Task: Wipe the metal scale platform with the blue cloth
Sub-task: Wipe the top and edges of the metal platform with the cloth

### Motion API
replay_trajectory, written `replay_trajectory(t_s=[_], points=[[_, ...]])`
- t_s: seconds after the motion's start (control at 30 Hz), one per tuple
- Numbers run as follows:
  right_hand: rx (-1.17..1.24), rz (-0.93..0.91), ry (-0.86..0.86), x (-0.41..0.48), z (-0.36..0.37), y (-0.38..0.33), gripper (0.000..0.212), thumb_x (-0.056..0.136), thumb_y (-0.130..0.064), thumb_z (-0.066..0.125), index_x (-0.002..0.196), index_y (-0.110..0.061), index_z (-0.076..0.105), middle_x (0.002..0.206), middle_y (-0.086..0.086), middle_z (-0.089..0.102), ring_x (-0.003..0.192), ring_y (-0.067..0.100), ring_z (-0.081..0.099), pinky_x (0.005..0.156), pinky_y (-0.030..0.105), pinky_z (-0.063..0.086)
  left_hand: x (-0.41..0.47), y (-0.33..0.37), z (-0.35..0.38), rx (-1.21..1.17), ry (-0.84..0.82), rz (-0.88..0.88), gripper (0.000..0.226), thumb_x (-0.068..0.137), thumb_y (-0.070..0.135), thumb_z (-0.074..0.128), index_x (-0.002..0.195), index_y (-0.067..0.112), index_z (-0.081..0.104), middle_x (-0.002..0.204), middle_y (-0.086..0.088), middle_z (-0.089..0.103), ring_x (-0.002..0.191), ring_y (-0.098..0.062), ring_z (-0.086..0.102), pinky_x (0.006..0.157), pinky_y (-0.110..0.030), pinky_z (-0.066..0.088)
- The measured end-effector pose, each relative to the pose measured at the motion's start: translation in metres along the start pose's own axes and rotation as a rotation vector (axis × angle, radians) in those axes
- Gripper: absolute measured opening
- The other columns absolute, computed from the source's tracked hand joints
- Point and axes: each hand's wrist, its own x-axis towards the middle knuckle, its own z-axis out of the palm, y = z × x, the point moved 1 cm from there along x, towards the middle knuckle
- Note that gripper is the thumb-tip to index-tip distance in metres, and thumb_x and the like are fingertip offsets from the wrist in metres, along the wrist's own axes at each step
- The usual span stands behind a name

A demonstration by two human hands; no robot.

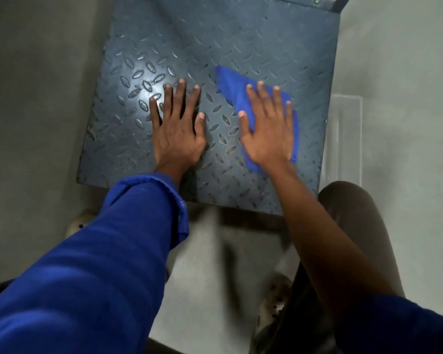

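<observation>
blue cloth (237, 93) flat under right hand's (267, 132) straight fingers (260, 98), left hand (178, 131) spread on metal scale platform (266, 47)

We see the metal scale platform (241, 34), a dark grey tread plate with raised lozenges, lying level. The blue cloth (229, 84) lies rumpled on its right half, partly covered by our right hand (269, 134).
</observation>
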Motion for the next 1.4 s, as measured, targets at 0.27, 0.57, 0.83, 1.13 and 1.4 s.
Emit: replay_trajectory(t_s=[0.27, 0.57, 0.83, 1.13, 1.4], points=[[0.007, -0.191, -0.038, 0.020, 0.008, -0.036, 0.060, 0.109, -0.049, 0.025, 0.166, -0.029, 0.022, 0.174, -0.006, 0.019, 0.163, 0.024, 0.010, 0.131, 0.053, 0.009, 0.024, 0.003, 0.009, -0.010, 0.015, -0.064, 0.061, 0.111, 0.046, 0.022, 0.170, 0.028, 0.023, 0.181, -0.004, 0.007, 0.167, -0.029, 0.000, 0.133, -0.062, -0.002], [-0.008, -0.026, -0.017, 0.080, 0.007, -0.023, 0.063, 0.109, -0.053, 0.017, 0.167, -0.030, 0.016, 0.175, -0.005, 0.014, 0.163, 0.025, 0.006, 0.131, 0.054, 0.005, 0.039, 0.005, 0.014, 0.031, 0.020, -0.083, 0.062, 0.112, 0.048, 0.019, 0.172, 0.033, 0.010, 0.181, -0.005, -0.002, 0.167, -0.030, -0.007, 0.132, -0.063, -0.005], [-0.021, 0.270, 0.026, 0.124, 0.007, 0.002, 0.066, 0.109, -0.052, 0.015, 0.168, -0.024, 0.011, 0.176, 0.002, 0.010, 0.163, 0.030, 0.003, 0.130, 0.058, 0.004, 0.055, 0.008, 0.015, 0.001, 0.012, -0.084, 0.063, 0.112, 0.050, 0.019, 0.172, 0.033, 0.009, 0.181, -0.005, -0.003, 0.167, -0.030, -0.010, 0.132, -0.062, -0.006], [0.017, 0.295, 0.034, 0.159, 0.007, 0.013, 0.064, 0.109, -0.052, 0.020, 0.167, -0.026, 0.015, 0.175, -0.002, 0.013, 0.163, 0.028, 0.005, 0.131, 0.055, 0.004, 0.069, 0.010, 0.017, 0.027, 0.012, -0.090, 0.065, 0.111, 0.051, 0.015, 0.173, 0.033, 0.003, 0.181, -0.006, -0.008, 0.167, -0.030, -0.011, 0.132, -0.061, -0.006], [0.072, -0.333, -0.139, 0.182, 0.005, -0.024, 0.060, 0.109, -0.055, 0.029, 0.165, -0.035, 0.024, 0.173, -0.009, 0.021, 0.163, 0.022, 0.010, 0.132, 0.050, 0.005, 0.078, 0.011, 0.019, 0.053, 0.040, -0.081, 0.066, 0.111, 0.051, 0.016, 0.173, 0.029, 0.009, 0.181, -0.009, -0.003, 0.167, -0.031, -0.007, 0.132, -0.063, -0.007]])
